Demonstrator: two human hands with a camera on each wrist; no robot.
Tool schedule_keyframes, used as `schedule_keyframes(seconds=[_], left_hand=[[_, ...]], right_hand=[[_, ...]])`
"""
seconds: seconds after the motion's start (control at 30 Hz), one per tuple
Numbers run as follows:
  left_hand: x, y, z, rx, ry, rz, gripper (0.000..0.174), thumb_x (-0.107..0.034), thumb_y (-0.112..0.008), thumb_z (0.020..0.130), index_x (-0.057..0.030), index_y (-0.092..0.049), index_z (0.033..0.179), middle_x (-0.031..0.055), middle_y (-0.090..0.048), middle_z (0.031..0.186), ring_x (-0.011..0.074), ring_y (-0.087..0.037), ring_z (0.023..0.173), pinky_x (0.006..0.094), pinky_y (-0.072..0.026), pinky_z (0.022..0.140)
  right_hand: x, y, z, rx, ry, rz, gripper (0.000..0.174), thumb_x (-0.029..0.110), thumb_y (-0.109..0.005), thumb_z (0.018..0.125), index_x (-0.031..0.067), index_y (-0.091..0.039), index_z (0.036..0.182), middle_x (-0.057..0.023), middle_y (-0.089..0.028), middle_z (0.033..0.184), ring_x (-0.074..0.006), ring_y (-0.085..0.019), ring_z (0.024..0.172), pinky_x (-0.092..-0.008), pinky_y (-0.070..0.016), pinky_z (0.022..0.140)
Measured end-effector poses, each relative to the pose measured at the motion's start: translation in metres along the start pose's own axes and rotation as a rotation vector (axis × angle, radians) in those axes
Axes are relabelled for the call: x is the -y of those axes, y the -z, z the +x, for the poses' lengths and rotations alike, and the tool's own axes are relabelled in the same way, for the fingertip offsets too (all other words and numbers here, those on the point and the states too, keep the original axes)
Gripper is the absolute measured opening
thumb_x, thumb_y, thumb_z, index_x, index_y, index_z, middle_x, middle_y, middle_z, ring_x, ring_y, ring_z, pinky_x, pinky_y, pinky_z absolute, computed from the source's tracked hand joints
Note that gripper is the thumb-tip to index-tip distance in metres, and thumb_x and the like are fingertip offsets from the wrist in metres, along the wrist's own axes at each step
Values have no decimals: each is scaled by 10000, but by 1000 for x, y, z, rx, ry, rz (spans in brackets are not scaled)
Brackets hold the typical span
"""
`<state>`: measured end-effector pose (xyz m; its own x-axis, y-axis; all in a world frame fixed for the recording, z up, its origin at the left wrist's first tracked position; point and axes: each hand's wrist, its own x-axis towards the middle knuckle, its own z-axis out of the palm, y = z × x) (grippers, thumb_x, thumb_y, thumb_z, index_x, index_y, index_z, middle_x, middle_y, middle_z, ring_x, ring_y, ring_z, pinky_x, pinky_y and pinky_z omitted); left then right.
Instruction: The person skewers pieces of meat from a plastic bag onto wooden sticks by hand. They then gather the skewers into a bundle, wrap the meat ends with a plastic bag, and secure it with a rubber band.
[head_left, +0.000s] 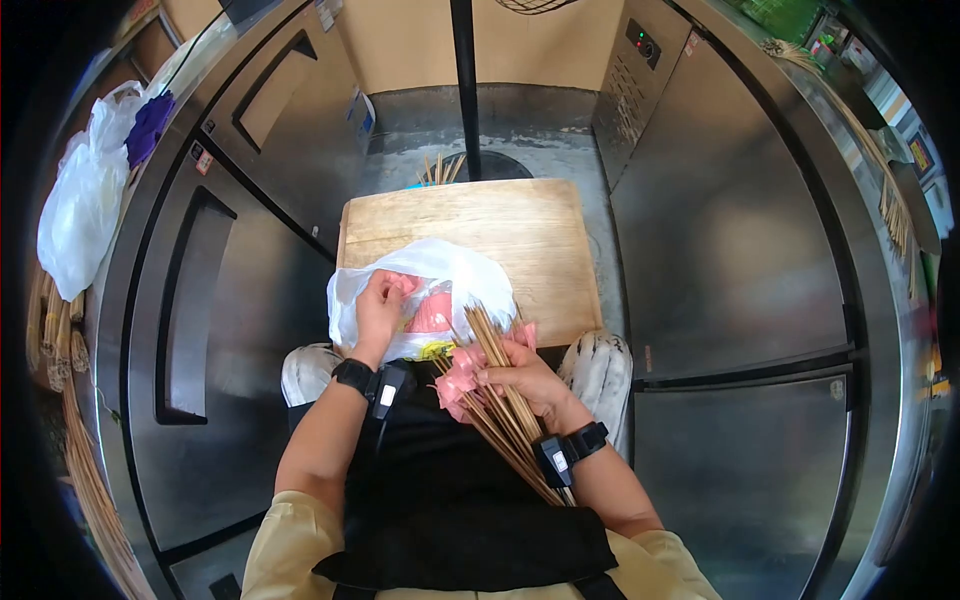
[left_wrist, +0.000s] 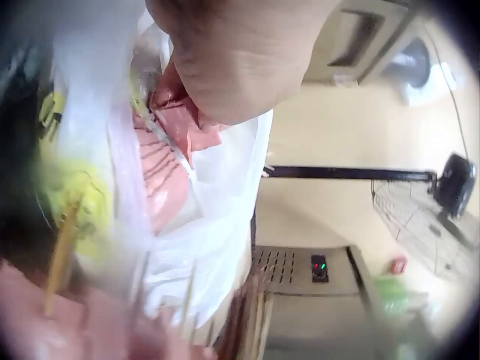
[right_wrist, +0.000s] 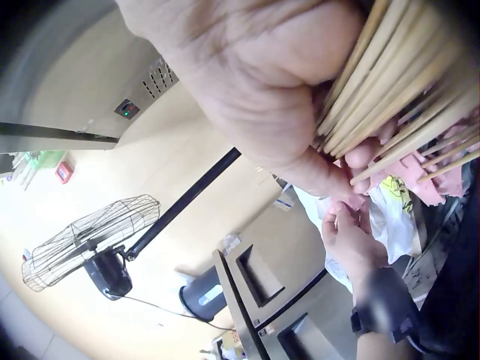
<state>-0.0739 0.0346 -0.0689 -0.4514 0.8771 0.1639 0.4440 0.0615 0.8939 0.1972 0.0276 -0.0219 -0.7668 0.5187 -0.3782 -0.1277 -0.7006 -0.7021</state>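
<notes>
Skewers (head_left: 489,335) of bamboo, gripped in the right hand (head_left: 528,376), lay to the right of the left hand (head_left: 375,310), their long axis slanting from the white plastic bag (head_left: 472,265) toward the right wrist. I noted the left hand, nearer the bagged pink meat slices (head_left: 432,314), pinching one slice (head_left: 405,283) at the opening. I could read no writing in the bag's yellow print (head_left: 436,350).

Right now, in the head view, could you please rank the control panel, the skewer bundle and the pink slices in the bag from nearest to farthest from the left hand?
1. Pink slices: in the white bag, just right of the left hand.
2. Skewer bundle: in the right hand, farther right and lower.
3. Control panel: on the steel cabinet, far upper right.
</notes>
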Motion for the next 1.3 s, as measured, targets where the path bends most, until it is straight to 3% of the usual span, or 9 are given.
schedule_keyframes(seconds=[0.03, 0.13, 0.23, 0.43, 0.53, 0.63, 0.83, 1.13, 1.3], left_hand=[[-2, 1, 1, 9, -3, -96, 78, -53, -567, 869, -4, -564, 929, 131, -646, 744, 211, -632, 669, 322, -489, 613], [-31, 8, -13, 85, -69, 138, 77, -58, -564, 879, -9, -554, 937, 115, -649, 762, 187, -623, 672, 301, -480, 610], [-20, 4, -12, 51, -28, 123, 75, -64, -564, 890, -14, -552, 946, 75, -646, 764, 123, -592, 671, 275, -465, 606], [-35, -1, -20, 209, 133, -139, 40, -52, -533, 918, -23, -544, 943, 3, -605, 754, 44, -496, 675, 218, -424, 606], [-37, -2, -23, 341, 123, -202, 40, -57, -528, 924, -34, -539, 955, -5, -609, 763, 34, -504, 694, 198, -412, 620], [-47, -6, -24, 332, 139, -361, 48, -62, -523, 930, -40, -536, 970, -13, -614, 769, 28, -509, 708, 188, -411, 635], [-52, -2, -19, 377, 117, -238, 41, -46, -513, 928, -28, -546, 944, 10, -633, 761, 43, -547, 682, 194, -429, 604], [-75, -7, -36, 476, 21, 10, 35, -14, -540, 904, -16, -553, 936, 19, -637, 755, 62, -568, 639, 202, -444, 555], [-65, -14, -41, 350, 297, -386, 59, -66, -569, 910, -57, -574, 968, -1, -633, 788, 37, -574, 675, 175, -457, 570]], right_hand=[[0, 0, -1, -1, -5, -1, 387, 44, -706, 758, 44, -538, 1106, 2, -593, 884, -68, -559, 701, -196, -458, 573], [8, -8, -4, 0, 0, -32, 385, 49, -709, 760, 41, -538, 1105, 5, -591, 879, -65, -555, 691, -193, -457, 574], [6, -7, -2, 9, 4, -36, 380, 55, -709, 766, 43, -539, 1104, 1, -597, 890, -58, -547, 684, -190, -452, 569], [-5, 7, 5, 28, 25, -96, 385, 58, -715, 771, 37, -530, 1108, -29, -621, 956, -100, -603, 775, -211, -490, 612], [3, -2, -1, 24, 23, -31, 386, 56, -713, 775, 31, -519, 1108, -51, -625, 995, -131, -623, 822, -242, -518, 632], [7, -6, -3, 15, 11, -18, 377, 57, -708, 782, 30, -512, 1103, -69, -625, 1032, -141, -627, 833, -263, -529, 629], [5, -5, -2, 14, 6, -45, 375, 61, -717, 777, 33, -514, 1091, -76, -626, 1055, -144, -628, 837, -257, -523, 615], [1, -3, 1, -5, 2, -69, 392, 67, -722, 777, 31, -512, 1106, -54, -619, 963, -133, -623, 816, -256, -521, 607], [4, -4, -1, 8, -1, -37, 394, 54, -709, 784, 31, -500, 1117, -56, -615, 936, -140, -628, 820, -266, -534, 612]])
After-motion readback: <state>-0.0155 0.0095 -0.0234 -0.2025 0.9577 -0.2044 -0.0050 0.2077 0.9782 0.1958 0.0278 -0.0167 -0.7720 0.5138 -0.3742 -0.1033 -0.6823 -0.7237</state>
